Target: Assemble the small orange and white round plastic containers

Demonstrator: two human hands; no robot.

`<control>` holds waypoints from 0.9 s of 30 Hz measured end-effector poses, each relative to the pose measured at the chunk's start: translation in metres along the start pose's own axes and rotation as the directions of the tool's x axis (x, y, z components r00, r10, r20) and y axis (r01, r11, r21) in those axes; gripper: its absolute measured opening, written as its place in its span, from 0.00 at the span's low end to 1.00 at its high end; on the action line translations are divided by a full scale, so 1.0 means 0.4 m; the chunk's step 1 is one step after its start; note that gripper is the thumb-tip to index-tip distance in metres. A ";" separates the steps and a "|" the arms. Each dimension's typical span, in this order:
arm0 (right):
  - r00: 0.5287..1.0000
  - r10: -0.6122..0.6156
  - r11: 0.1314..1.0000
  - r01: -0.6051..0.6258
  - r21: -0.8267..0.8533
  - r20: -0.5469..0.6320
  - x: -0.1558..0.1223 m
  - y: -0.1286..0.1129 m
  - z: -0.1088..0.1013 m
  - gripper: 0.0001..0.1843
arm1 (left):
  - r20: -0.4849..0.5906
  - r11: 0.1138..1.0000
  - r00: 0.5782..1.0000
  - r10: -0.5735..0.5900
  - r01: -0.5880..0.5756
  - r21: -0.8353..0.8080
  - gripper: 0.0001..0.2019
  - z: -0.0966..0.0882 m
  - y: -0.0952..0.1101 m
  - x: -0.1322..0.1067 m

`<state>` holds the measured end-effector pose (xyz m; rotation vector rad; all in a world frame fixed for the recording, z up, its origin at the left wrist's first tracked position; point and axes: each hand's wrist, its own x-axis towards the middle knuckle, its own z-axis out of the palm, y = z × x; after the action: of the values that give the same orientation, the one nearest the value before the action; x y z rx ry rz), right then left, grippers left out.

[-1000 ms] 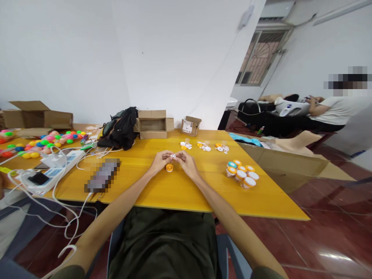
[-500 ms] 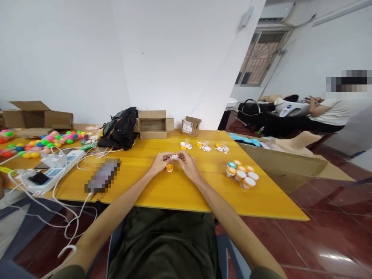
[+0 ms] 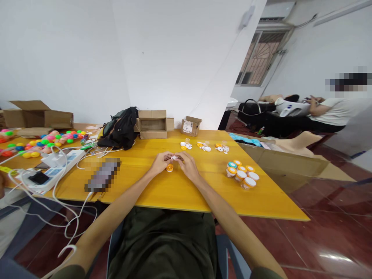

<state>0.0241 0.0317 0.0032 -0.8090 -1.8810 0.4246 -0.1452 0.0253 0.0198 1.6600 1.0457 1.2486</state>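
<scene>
My left hand (image 3: 161, 162) and my right hand (image 3: 187, 164) meet over the yellow table (image 3: 180, 190), fingertips pinched together on a small white piece (image 3: 174, 157). An orange cap (image 3: 169, 167) lies on the table just below and between the hands. A cluster of small jars with orange and teal lids (image 3: 242, 174) stands to the right of my right hand. Farther back lie three little groups of white and orange parts (image 3: 203, 146).
A black bag (image 3: 120, 128) and open cardboard boxes (image 3: 153, 124) sit at the back. A power strip with cables (image 3: 50, 168), a phone and coloured balls (image 3: 43, 141) crowd the left. Another person (image 3: 334, 110) sits at the far right.
The hands have stayed in place over the orange cap; only the fingers have shifted slightly on the small white piece.
</scene>
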 end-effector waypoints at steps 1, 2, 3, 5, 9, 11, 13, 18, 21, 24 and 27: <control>1.000 -0.004 1.000 0.004 -0.001 0.001 0.001 -0.001 -0.001 0.08 | 0.000 1.000 1.000 -0.001 0.001 -0.002 0.10 0.000 0.001 0.000; 1.000 -0.007 1.000 0.007 -0.003 0.001 0.001 -0.002 -0.002 0.08 | -0.001 1.000 1.000 -0.002 0.002 -0.003 0.10 0.000 0.003 0.000; 1.000 -0.008 1.000 0.008 -0.006 0.001 0.002 -0.003 -0.004 0.08 | -0.003 1.000 1.000 -0.004 0.004 -0.003 0.10 0.000 0.004 0.000; 1.000 -0.013 1.000 0.013 -0.011 0.002 0.003 -0.006 -0.006 0.09 | -0.003 1.000 1.000 -0.007 0.007 0.001 0.11 0.000 0.006 -0.001; 1.000 -0.029 0.999 0.029 -0.016 0.004 0.002 -0.008 -0.008 0.09 | 0.004 1.000 1.000 -0.016 0.016 -0.002 0.11 0.000 0.009 -0.002; 1.000 -0.028 0.999 0.028 -0.017 0.003 0.002 -0.009 -0.009 0.10 | 0.010 1.000 1.000 -0.014 0.014 -0.004 0.10 0.000 0.011 -0.004; 1.000 -0.027 1.000 0.027 -0.015 0.003 0.002 -0.008 -0.009 0.10 | 0.016 1.000 1.000 -0.009 0.009 -0.004 0.10 0.000 0.012 -0.004; 1.000 -0.018 1.000 0.018 -0.004 0.001 0.003 -0.010 -0.010 0.09 | 0.018 1.000 1.000 -0.008 0.008 -0.012 0.09 0.000 0.016 -0.004; 1.000 -0.016 1.000 0.016 0.014 0.001 0.004 -0.014 -0.010 0.09 | 0.010 1.000 1.000 -0.016 0.016 -0.015 0.09 0.000 0.018 -0.004; 1.000 0.003 0.999 -0.003 0.043 0.000 0.005 -0.015 -0.009 0.10 | 0.003 1.000 1.000 -0.018 0.018 -0.020 0.07 0.000 0.019 -0.006; 0.998 0.055 0.995 -0.054 0.088 -0.014 0.007 -0.012 -0.005 0.09 | 0.006 1.000 1.000 -0.014 0.015 -0.016 0.06 0.000 0.021 -0.007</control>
<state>0.0235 0.0302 0.0089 -0.8039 -1.8160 0.5294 -0.1443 0.0197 0.0266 1.6405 1.0401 1.2389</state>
